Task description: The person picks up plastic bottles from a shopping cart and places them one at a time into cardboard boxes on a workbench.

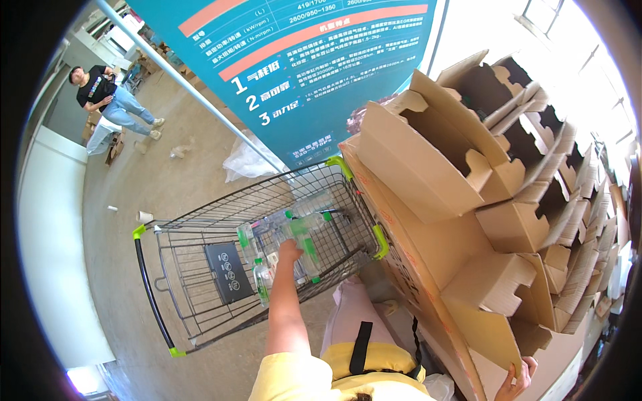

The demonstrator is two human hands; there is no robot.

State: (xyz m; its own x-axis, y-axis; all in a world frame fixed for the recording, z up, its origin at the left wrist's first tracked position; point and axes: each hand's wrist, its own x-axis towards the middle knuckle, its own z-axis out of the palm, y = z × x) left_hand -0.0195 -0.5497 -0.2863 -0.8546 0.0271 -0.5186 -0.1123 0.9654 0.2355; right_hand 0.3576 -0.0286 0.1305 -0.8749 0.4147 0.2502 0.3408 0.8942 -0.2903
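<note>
A shopping cart (180, 254) with a dark wire basket and lime-green corners stands before me. Clear plastic bottles with green caps and labels, such as this upright one (261, 284), lie and stand inside it. My left hand (289, 251) reaches down into the basket, closed at a slightly blurred plastic bottle (305, 230); its fingertips are partly hidden. At the lower right my right hand (518, 381) grips the edge of an open cardboard box (491, 334) with cut-out flaps, its thumb on the near wall.
More open cardboard boxes (428, 154) are stacked in rows on a large flat carton (401, 247) to the right. Behind the cart rises a blue-green banner (321, 80) with a metal pole (194, 90). A person (110, 97) is at the far left. Clear plastic sheeting (251, 160) lies on the floor.
</note>
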